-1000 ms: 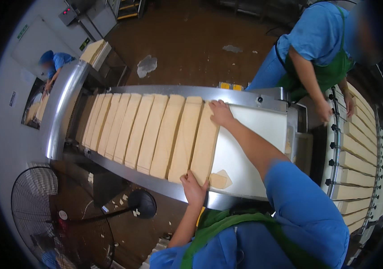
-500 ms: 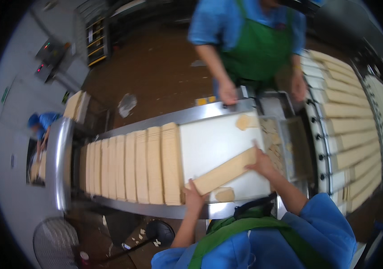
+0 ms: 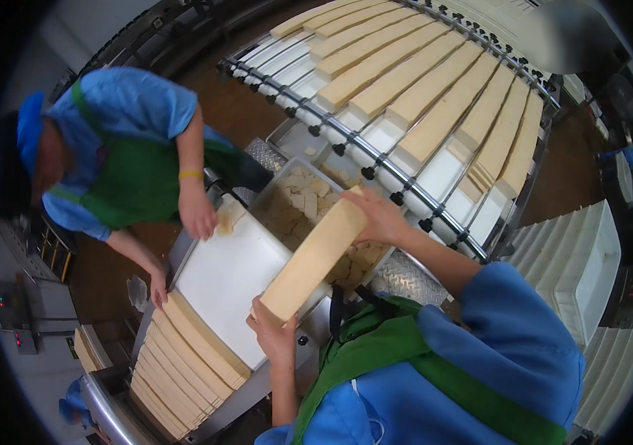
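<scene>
Between my hands, raised over the edge of a white-topped conveyor (image 3: pixel 231 271), is a long, thick stack of pale beige sheets (image 3: pixel 315 256). My left hand (image 3: pixel 274 334) is closed round its near lower end. My right hand (image 3: pixel 383 216) grips the far upper end, above a bin of broken pieces (image 3: pixel 298 200). At the lower left, a row of similar stacks (image 3: pixel 183 352) stands on the conveyor. Across from me, a co-worker's hand (image 3: pixel 199 215) is beside a loose scrap (image 3: pixel 229 219) on the white surface; that person's other hand (image 3: pixel 158 288) is at the end of the row.
A wide roller conveyor (image 3: pixel 435 182) carrying several long beige stacks fills the upper right, with black knobs and a metal rail along its edge. Nested white trays (image 3: pixel 572 259) stand on the right. A patterned metal plate (image 3: pixel 409 282) lies beside the bin.
My view has turned to the right. The stack has been lifted off the white surface and brought over toward the bin in both hands. The co-worker has leaned in, hands over the conveyor.
</scene>
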Available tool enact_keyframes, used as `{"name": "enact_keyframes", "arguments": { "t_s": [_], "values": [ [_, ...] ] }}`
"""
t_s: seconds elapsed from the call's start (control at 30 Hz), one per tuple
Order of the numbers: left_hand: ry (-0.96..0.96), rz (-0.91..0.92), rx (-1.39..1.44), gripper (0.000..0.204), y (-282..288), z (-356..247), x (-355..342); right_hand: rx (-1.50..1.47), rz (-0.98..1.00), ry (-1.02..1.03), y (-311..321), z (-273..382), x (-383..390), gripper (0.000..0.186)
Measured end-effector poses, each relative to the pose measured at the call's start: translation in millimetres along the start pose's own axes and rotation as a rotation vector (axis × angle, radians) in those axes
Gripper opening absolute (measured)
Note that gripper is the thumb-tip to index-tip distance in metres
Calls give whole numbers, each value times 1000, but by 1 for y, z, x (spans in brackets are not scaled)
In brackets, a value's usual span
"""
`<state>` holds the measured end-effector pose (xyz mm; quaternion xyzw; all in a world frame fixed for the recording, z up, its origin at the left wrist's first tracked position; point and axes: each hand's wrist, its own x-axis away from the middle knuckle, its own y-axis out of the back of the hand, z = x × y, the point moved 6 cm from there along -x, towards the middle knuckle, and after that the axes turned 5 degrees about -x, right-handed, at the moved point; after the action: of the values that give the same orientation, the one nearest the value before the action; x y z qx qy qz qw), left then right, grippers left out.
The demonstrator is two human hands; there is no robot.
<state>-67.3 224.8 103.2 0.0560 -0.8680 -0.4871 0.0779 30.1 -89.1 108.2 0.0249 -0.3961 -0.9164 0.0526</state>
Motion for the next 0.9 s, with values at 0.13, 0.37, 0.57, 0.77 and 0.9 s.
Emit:
{"name": "enact_keyframes", "arguments": {
  "t_s": [0.13, 0.37, 0.57, 0.77, 0.9],
  "values": [
    [-118, 50, 62, 85, -8, -85, 15, -59, -68, 22, 76, -57, 34, 96],
    [-287, 123, 248, 53, -38, -182, 28, -122, -320, -278, 132, -208, 41, 75],
    [-350, 160, 251, 49, -64, -217, 24, 224, -129, -580, 135, -271, 6, 77],
    [-296, 288, 380, 57, -99, -240, 20, 477, -228, -350, 150, -359, 14, 63],
    [-393, 212, 441, 66, -157, -256, 23, 482, -186, -405, 129, -269, 16, 67]
  ]
}}
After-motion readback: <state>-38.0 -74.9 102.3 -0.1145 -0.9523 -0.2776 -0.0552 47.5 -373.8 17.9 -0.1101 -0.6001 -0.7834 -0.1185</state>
